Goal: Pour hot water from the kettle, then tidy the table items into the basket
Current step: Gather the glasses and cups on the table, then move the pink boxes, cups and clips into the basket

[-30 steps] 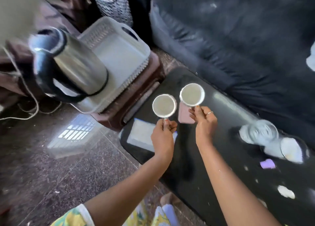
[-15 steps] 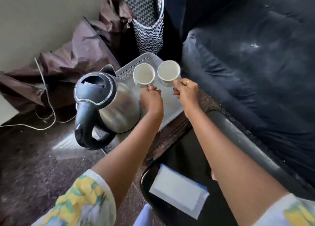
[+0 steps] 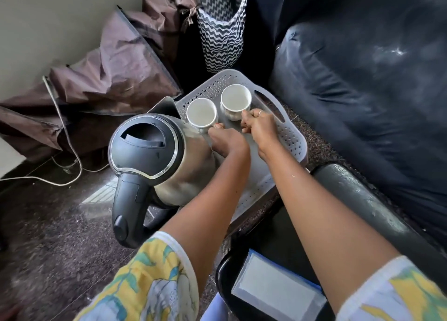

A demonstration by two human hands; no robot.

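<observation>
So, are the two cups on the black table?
No, the left hand holds one cup and the right hand the other cup, at the basket.

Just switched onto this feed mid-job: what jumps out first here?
The left hand and the right hand each hold a small white ceramic cup by its handle, left cup beside right cup, low in the grey perforated plastic basket at centre. Just left of them, the stainless-steel kettle with black lid and handle looms largest, at the basket's near left corner.
</observation>
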